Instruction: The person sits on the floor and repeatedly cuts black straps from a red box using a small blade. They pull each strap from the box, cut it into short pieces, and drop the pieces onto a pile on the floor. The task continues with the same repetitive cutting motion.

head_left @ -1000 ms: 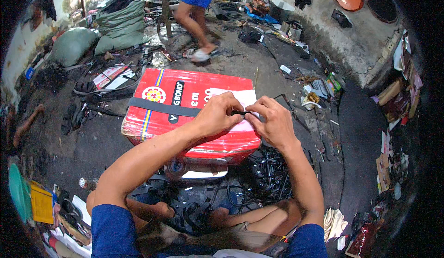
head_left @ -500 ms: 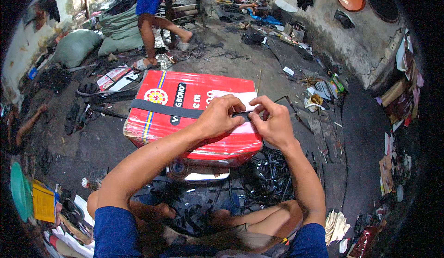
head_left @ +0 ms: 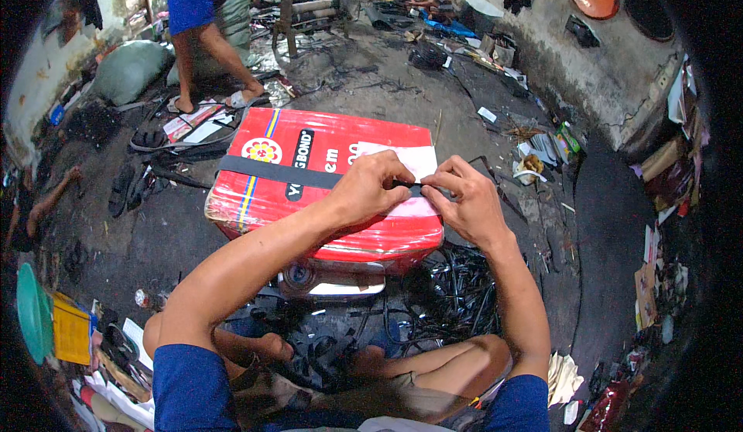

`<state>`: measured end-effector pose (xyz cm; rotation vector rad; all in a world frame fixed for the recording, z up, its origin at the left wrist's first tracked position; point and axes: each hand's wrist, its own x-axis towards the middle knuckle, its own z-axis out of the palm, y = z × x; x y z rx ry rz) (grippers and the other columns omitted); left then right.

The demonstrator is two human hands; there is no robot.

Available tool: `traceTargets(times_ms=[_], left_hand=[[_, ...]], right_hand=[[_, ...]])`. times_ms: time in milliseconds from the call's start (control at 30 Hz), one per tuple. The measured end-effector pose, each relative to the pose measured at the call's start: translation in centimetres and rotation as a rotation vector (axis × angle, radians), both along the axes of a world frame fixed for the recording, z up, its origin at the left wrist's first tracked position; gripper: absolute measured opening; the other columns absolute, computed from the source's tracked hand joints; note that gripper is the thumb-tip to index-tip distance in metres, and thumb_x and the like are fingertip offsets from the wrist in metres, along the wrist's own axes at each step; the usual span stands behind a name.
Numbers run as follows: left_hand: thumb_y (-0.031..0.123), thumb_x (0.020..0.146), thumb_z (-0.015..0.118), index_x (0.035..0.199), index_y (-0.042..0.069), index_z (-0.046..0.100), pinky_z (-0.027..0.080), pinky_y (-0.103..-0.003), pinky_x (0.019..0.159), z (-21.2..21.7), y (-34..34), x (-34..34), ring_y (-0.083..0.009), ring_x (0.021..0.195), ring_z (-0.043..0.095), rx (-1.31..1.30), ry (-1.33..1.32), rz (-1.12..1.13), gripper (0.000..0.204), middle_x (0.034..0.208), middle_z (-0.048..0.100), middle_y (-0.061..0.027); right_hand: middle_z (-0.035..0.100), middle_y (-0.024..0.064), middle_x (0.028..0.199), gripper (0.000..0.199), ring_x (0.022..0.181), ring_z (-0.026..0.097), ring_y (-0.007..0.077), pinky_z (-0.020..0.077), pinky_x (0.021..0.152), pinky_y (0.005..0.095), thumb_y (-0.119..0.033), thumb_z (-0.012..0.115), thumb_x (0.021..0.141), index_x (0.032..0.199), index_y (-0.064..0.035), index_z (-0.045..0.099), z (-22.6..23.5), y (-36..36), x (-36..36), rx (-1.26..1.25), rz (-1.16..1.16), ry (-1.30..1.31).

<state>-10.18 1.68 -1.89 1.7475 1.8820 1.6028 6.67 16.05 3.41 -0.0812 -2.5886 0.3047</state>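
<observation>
In front of me lies a red box (head_left: 348,238) with a flower emblem, wrapped in shiny film. A flat black strip (head_left: 267,170) runs across its top to my hands. Over the box's right part, my left hand (head_left: 373,190) is closed, thumb and fingertips pinching the strip. Close beside it, my right hand (head_left: 470,204) pinches the strip near its right end, finger and thumb together. Beneath the fingertips, a piece of white paper (head_left: 414,156) rests on the box. Part of the strip is hidden by my fingers.
Thin black scraps (head_left: 460,296) lie heaped below the box's right side. A pale container (head_left: 348,281) sits under its near edge. Farther left stands a person in blue shorts (head_left: 191,10), near a pale green sack (head_left: 133,76). A yellow crate (head_left: 72,330) is at lower left.
The person in blue shorts has stepped to the left. Both my hands stay at almost the same place on the strip; my right fingers are slightly straighter.
</observation>
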Motion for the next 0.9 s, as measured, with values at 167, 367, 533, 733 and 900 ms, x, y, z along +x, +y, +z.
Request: traceTargets(times_ms=[167,367,533,733,900], left_hand=[[0.009,0.079,0.08,0.097,0.001,0.077,0.053,-0.036,0.069,0.2,0.1,-0.1,-0.0244,0.076,0.066,-0.016,0.026,-0.017,0.021,0.088,0.067,-0.0129],[0.011,0.078,0.081,0.094,0.001,0.078,0.053,-0.036,0.067,0.0,0.2,-0.3,-0.0217,0.073,0.066,-0.054,-0.111,-0.017,0.019,0.084,0.069,-0.0126],[0.011,0.078,0.082,0.092,0.002,0.079,0.053,-0.035,0.067,-0.3,0.6,-0.4,-0.0205,0.073,0.067,-0.081,-0.194,-0.005,0.017,0.083,0.071,-0.0125],[0.009,0.081,0.08,0.085,0.001,0.076,0.053,-0.033,0.069,-0.1,0.4,-0.3,-0.0163,0.074,0.066,-0.075,-0.107,0.041,0.01,0.081,0.07,-0.0093],[0.009,0.081,0.078,0.082,0.0,0.075,0.052,-0.032,0.065,-0.5,0.8,-0.2,-0.0165,0.07,0.065,-0.065,-0.127,0.042,0.01,0.081,0.068,-0.0103]], right_hand=[[0.065,0.0105,0.098,0.015,0.083,0.07,0.0335,0.0571,0.074,0.0441,-0.019,0.075,0.088,0.096,-0.0066,0.075,0.5,0.7,0.1,0.101,0.094,-0.054],[0.064,0.0118,0.097,0.016,0.081,0.069,0.0305,0.0561,0.073,0.0413,-0.017,0.078,0.085,0.092,-0.0039,0.074,0.4,1.0,-0.1,-0.123,0.151,-0.035],[0.065,0.0104,0.096,0.016,0.079,0.066,0.0241,0.0541,0.072,0.0367,-0.015,0.081,0.081,0.09,-0.0026,0.075,-0.8,0.3,-0.3,-0.313,-0.013,0.021],[0.063,0.0054,0.085,0.014,0.074,0.061,0.0137,0.0489,0.065,0.0286,-0.012,0.081,0.079,0.086,-0.001,0.076,-4.4,1.0,-1.3,-0.568,-0.132,0.147],[0.052,-0.005,0.07,0.018,0.061,0.049,0.0047,0.0408,0.053,0.0232,-0.008,0.079,0.078,0.092,-0.0029,0.068,-6.9,0.4,-2.0,-0.882,-0.125,0.338]])
